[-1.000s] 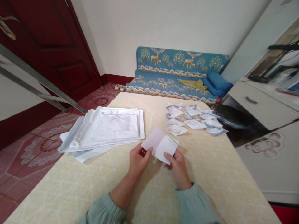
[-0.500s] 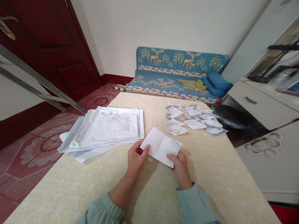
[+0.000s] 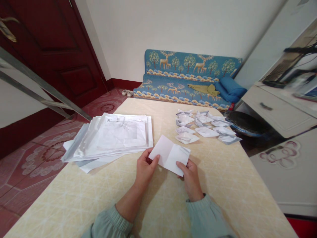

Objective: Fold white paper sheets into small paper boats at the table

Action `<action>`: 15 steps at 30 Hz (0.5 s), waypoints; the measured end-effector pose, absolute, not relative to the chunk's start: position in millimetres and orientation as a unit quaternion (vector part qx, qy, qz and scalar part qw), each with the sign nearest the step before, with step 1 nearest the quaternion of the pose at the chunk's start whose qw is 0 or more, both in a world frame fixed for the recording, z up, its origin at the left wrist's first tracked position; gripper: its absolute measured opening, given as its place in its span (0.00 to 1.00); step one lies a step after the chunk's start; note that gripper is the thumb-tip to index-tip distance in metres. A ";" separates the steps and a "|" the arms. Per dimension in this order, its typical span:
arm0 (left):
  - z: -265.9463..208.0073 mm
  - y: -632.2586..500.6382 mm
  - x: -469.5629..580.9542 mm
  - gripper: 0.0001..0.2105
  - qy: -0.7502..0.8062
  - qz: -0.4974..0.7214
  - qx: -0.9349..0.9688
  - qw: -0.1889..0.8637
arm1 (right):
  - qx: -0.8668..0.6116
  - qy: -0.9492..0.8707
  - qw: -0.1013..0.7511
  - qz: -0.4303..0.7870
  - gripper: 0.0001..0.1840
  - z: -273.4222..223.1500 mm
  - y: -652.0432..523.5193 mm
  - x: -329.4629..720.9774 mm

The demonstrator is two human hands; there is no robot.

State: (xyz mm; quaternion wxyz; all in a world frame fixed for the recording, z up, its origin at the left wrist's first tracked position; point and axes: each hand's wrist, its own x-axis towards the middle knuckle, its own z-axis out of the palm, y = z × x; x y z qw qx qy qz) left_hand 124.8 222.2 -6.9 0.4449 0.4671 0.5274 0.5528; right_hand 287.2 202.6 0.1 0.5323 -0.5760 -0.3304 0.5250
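Between my hands is a folded sheet of white paper (image 3: pixel 168 153) with a crease down its middle, held a little above the table. My left hand (image 3: pixel 145 167) pinches its left corner, thumb on top and fingers underneath. At the lower right edge my right hand (image 3: pixel 189 173) grips it the same way, its fingers mostly hidden beneath. Several folded paper boats (image 3: pixel 187 137) stand in rows beyond my right hand. To the left lies a stack of white paper sheets (image 3: pixel 123 134), the top one bearing some dark marks.
The table (image 3: pixel 86 201) has a pale yellow patterned cover. Past its far edge stands a blue sofa (image 3: pixel 173 82) with a deer print. A white cabinet (image 3: pixel 279 109) and a dark round pan (image 3: pixel 245 123) are on the right, a metal frame (image 3: pixel 44 84) on the left.
The right half of the paper has tilted slightly inward, and my hands have come a little closer together. The boats and the stack stay where they were.
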 end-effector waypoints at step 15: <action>-9.0 222.2 124.8 0.17 0.530 0.549 0.473 0.440 | -0.574 -0.338 0.524 0.530 0.21 -0.7 202.6 286.8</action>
